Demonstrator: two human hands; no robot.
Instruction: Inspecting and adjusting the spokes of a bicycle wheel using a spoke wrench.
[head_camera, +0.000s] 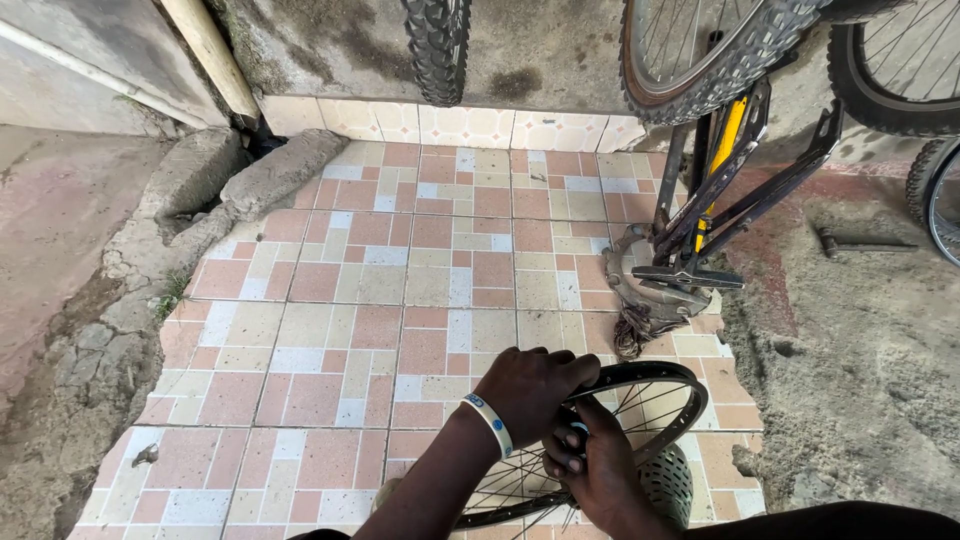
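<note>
While lying flat on the pink-and-cream tiled floor (330, 300), bare black spoked bicycle rim (668, 378), left hand (535, 388) closed over its near-left edge, right hand (592, 462) gripping just beside, upturned bicycle frame (700, 200) beyond rim.

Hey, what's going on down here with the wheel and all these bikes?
A person is bent over a bare bicycle wheel, spoked and without a tyre, held over a patch of pink and beige floor tiles. Their left hand, with a white wristband, presses on the top of the rim, and the right hand grips it close beside. Just beyond, an upturned bicycle frame rests on the tiles with its chainring low down. More tyred wheels lean along the wall.
</note>
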